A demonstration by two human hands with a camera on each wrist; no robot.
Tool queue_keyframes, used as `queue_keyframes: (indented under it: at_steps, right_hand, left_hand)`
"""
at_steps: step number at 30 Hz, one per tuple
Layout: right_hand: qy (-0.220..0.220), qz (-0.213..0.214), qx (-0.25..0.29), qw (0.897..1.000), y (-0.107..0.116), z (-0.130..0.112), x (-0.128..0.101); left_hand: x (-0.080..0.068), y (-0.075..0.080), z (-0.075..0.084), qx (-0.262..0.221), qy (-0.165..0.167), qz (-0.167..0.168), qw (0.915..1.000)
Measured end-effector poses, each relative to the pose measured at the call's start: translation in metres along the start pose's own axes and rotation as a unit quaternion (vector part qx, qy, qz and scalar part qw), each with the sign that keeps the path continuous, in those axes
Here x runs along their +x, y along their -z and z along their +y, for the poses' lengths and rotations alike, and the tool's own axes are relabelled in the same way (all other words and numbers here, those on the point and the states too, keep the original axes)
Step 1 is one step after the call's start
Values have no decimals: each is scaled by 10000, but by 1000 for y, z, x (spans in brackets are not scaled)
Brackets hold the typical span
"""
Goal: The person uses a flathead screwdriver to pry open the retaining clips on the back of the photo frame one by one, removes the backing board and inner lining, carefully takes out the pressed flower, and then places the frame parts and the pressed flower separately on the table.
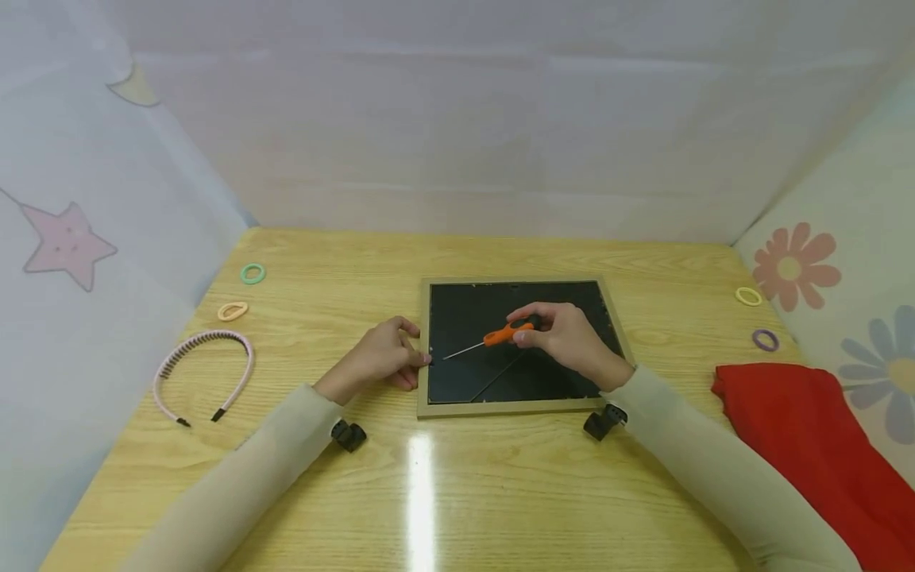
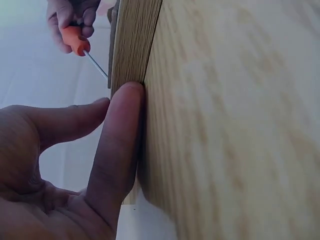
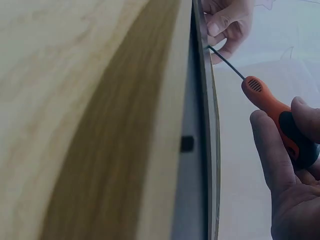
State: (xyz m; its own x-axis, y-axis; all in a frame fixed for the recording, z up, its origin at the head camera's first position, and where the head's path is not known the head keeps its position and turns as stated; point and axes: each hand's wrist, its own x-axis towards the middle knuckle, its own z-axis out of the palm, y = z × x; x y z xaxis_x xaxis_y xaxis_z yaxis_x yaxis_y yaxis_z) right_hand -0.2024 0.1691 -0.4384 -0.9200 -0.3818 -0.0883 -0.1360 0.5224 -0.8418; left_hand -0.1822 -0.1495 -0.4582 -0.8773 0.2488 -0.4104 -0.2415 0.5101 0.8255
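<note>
The left forearm (image 1: 250, 461), pale-sleeved, slants forward and inward to a bare left wrist (image 1: 336, 387). The left grip (image 1: 382, 353) lies low with its back up, loosely bent; in its wrist view, one finger (image 2: 116, 140) stretches out nearly straight. From the other side, the right forearm (image 1: 715, 453), likewise sleeved, angles forward and inward to the bare right wrist (image 1: 616, 373). The right grip (image 1: 565, 334) is raised, back uppermost, thumb and fingers bent toward each other in a pinching hold. The two grips stand apart.
</note>
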Motion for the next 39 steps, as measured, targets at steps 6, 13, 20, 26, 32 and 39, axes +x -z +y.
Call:
queue_keyframes:
  at_steps: [6, 13, 20, 26, 32, 39]
  right_hand:
    - [-300, -81, -176, 9994, -2, 0, -3]
    - [-377, -158, -36, 9992, -5, 3, -6]
    - [-391, -214, -25, 9990, -8, 9, -7]
    - [-214, -188, -246, 9993, -14, 10, -2]
    - [-29, -213, -365, 9991, -18, 4, 6]
    - [224, -93, -547, 9982, -16, -5, 5]
  left_hand:
    - [-1, -2, 6, 95, -34, -169, 9998]
    - [-3, -4, 5, 94, -93, -203, 9997]
    - [2, -2, -1, -298, -147, -256, 9991]
    - [4, 4, 0, -336, -120, -178, 9992]
    - [4, 6, 1, -186, -157, -36, 9997]
    - [6, 5, -3, -277, -65, -193, 9994]
